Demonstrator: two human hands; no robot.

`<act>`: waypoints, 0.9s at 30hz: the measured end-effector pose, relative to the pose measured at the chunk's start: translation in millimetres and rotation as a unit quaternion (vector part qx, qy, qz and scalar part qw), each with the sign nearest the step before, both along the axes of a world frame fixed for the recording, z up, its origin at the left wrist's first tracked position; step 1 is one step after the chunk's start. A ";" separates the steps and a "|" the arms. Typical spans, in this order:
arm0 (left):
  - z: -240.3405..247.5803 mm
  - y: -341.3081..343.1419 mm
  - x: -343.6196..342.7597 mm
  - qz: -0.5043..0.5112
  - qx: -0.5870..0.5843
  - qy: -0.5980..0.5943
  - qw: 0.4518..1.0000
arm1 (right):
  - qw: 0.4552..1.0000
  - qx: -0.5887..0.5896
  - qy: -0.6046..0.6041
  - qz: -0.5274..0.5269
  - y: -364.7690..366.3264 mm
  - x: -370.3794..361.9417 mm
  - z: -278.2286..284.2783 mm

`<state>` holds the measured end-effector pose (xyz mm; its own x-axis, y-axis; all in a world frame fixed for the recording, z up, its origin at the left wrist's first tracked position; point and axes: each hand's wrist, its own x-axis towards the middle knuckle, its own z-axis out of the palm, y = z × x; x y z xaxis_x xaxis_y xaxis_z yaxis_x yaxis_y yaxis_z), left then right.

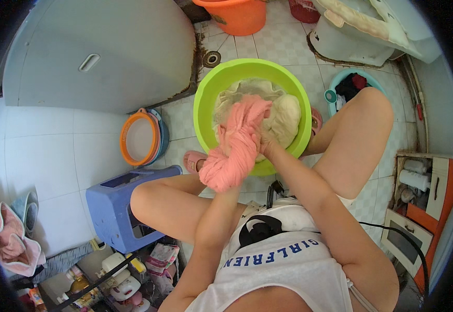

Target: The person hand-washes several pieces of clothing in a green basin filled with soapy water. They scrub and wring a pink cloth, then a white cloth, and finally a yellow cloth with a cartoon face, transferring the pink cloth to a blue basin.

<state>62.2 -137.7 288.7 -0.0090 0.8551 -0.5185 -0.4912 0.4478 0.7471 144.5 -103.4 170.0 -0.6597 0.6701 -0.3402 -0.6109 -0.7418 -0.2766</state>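
Note:
A bunched, twisted pink cloth [235, 143], fuzzy like a towel, is held up over a lime-green basin [201, 112]. My right hand [268, 145] is closed on its right side, with the fingers partly covered by folds. The cloth drapes over my left hand, hiding the fingers; only the wrist [228, 195] shows below the bundle, which hangs from that hand. Inside the basin, cream-coloured cloth [284, 120] lies in cloudy water.
Orange and blue basins [127, 148] lean by the left wall, near a blue plastic stool [107, 218]. A light-blue tub [373, 82] with dark clothes sits right, beside a toilet [351, 44]. An orange bucket [239, 18] stands ahead, near a floor drain [211, 59]. Bottles [125, 286] crowd the lower left.

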 end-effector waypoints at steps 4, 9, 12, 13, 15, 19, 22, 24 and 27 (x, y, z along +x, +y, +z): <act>0.0 -6.8 5.3 -0.009 -0.003 -0.013 1.000 | 0.977 0.003 0.208 -0.051 16.1 7.6 -8.3; 2.0 -14.9 -13.0 -0.016 -0.053 0.026 0.998 | 0.995 -0.055 -0.073 0.039 24.5 20.6 62.6; -1.1 -5.1 -5.4 -0.051 -0.093 0.084 0.991 | 0.989 -0.007 -0.127 0.077 42.0 30.6 39.7; -4.7 -6.3 -7.3 -0.058 -0.111 0.113 0.986 | 0.988 0.012 -0.130 0.078 41.5 26.7 43.0; -14.3 -7.6 -7.1 -0.076 -0.123 0.152 0.978 | 0.987 0.059 -0.145 0.024 34.4 23.5 58.8; -57.5 -14.3 -5.0 -0.123 0.019 0.206 0.971 | 0.956 0.190 -0.206 0.084 41.1 16.5 14.1; -124.9 -25.5 -19.1 -0.153 0.144 0.326 0.922 | 0.888 0.286 -0.346 0.097 34.4 8.3 -1.8; -141.1 -28.2 -15.7 -0.166 0.149 0.323 0.920 | 0.798 0.406 -0.443 0.054 31.1 6.0 -9.2; -143.4 -32.5 -14.1 -0.136 0.072 0.299 0.942 | 0.716 0.403 -0.560 0.108 23.6 -1.2 3.7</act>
<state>48.1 -170.2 145.3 -0.0327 0.9290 -0.3687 0.1544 0.3691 0.9165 143.3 -79.8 173.7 -0.3931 0.8703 -0.2967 0.4334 -0.1092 -0.8945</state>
